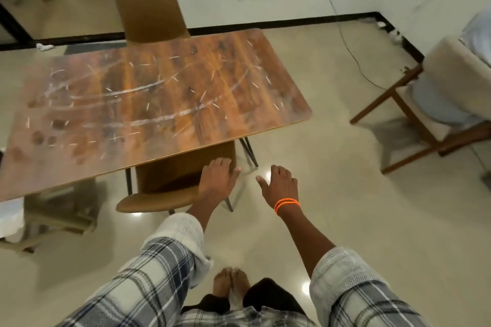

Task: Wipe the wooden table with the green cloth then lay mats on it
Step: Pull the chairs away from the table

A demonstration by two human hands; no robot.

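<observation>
Fingers (pixel 221 163): straight and loose on both hands, holding nothing.
Left hand (pixel 216 180): palm down, over the back of the near brown chair (pixel 170 180); touching it or not, cannot tell.
Right hand (pixel 279 184): palm down above the floor (pixel 318 194), beside the left hand, orange bands on the wrist.
Worktop (pixel 148 103): brown wood, marked with white streaks and dark spots, ahead and to the left.
Far brown chair (pixel 148 5): behind the worktop.
Wooden armchair (pixel 435 103): far right, well apart from the worktop.

Wooden table (pixel 148 93) — scratched top streaked with white marks, standing on pale glossy floor (pixel 332 141)
</observation>
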